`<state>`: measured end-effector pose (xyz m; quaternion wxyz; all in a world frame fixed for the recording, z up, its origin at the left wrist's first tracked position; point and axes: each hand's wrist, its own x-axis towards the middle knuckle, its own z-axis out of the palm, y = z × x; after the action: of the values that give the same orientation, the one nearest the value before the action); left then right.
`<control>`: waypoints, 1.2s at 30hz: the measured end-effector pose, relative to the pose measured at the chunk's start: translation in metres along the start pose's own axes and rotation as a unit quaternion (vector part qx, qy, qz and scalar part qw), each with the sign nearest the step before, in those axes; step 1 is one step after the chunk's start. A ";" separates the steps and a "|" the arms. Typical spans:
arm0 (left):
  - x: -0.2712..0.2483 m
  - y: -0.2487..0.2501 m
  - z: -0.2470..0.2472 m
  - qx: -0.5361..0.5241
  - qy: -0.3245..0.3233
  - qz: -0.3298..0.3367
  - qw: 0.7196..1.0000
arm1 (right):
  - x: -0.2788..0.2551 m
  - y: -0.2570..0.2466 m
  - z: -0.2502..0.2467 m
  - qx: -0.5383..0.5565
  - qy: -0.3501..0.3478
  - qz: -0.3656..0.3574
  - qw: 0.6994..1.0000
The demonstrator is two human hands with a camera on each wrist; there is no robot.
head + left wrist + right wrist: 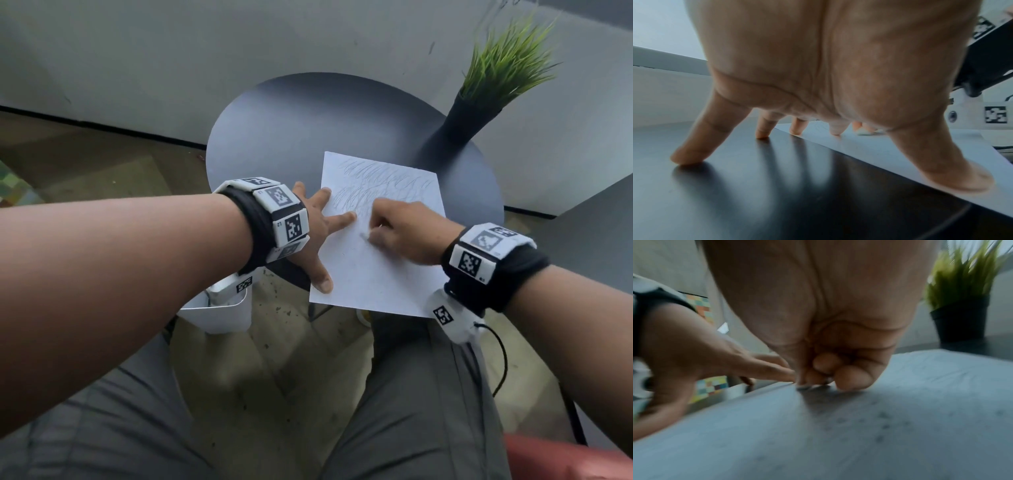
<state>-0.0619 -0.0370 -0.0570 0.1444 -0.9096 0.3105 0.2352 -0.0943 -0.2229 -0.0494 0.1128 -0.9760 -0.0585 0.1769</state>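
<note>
A white sheet of paper [376, 281] with pencil scribbles on its upper half lies on a round dark table [291, 130]. My left hand [329, 240] is spread with straight fingers. Its thumb and two fingers press the sheet's left edge [879, 154], and the other fingertips rest on the tabletop [756, 194]. My right hand [394, 229] is curled at the middle of the sheet and pinches a small pale object [364, 235], seemingly an eraser, against the paper [838, 434]. Only the object's tip [807, 387] shows below the fingers.
A black vase [452, 130] with green grass-like leaves [507, 68] stands on the table's far right, behind the sheet. A white bin [222, 308] sits on the floor left of my knees. A grey wall lies beyond the table. The sheet's near edge overhangs the table.
</note>
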 end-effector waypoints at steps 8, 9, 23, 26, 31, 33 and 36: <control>0.000 0.001 -0.001 0.014 -0.005 -0.002 1.000 | -0.023 -0.024 0.016 -0.021 -0.071 -0.134 0.988; 0.000 0.002 -0.001 0.013 -0.003 -0.002 1.000 | -0.016 -0.014 0.010 -0.012 -0.051 -0.093 0.994; -0.002 0.005 -0.011 0.025 -0.007 0.008 1.000 | -0.001 0.018 -0.002 0.040 0.025 0.108 0.993; -0.001 0.008 -0.011 0.011 0.011 0.015 1.000 | -0.002 0.020 -0.001 0.071 0.051 0.093 0.992; -0.001 0.006 -0.006 0.002 0.022 0.018 1.000 | -0.010 0.002 0.006 0.035 0.073 -0.032 0.996; -0.001 0.005 -0.004 -0.002 0.031 0.019 0.999 | -0.010 0.004 0.005 0.056 0.075 -0.035 0.995; 0.000 0.008 -0.002 -0.008 0.044 0.017 0.999 | -0.006 0.017 0.002 0.107 0.069 0.029 0.991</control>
<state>-0.0665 -0.0438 -0.0557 0.1193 -0.9150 0.3298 0.1993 -0.0999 -0.2399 -0.0536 0.2149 -0.9695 -0.0026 0.1175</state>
